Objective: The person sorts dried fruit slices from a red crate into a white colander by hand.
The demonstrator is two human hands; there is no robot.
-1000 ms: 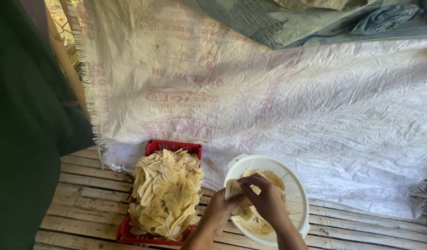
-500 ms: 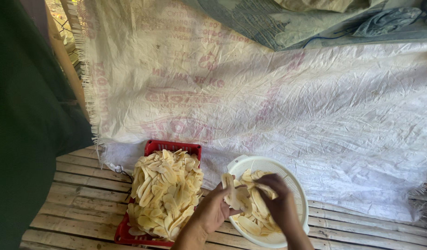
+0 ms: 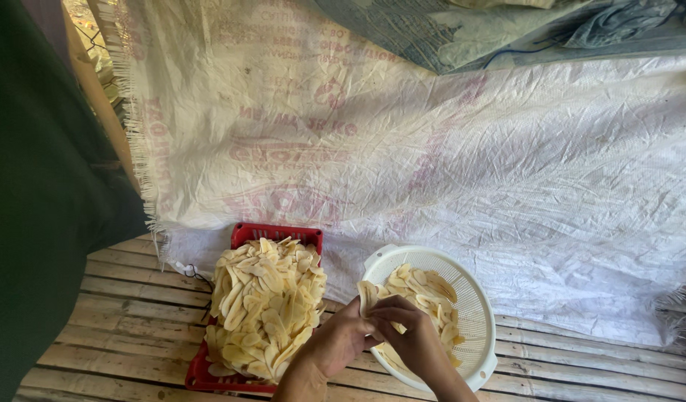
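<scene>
The white strainer bowl sits on a floor of wooden slats, and its near rim is right under the fingers. Its far rim touches the big white woven sheet that hangs behind it. To the left of the fingers, just beside the bowl, is a red tray piled high with pale yellow slices. There is only a thin gap between the tray and the bowl. Past the tray, further left, the slats are bare until a dark cloth fills that side. To the right of the bowl the slats run on, open, to the picture's edge.

The left hand and the right hand meet over the bowl's near left edge. Their fingertips touch each other. The fingers are bent in close, not spread. Together they pinch one pale slice, which sticks up just above the fingertips. More slices lie in the bowl, just past the fingers and to their right. The wrists come up from the bottom edge of the picture.
</scene>
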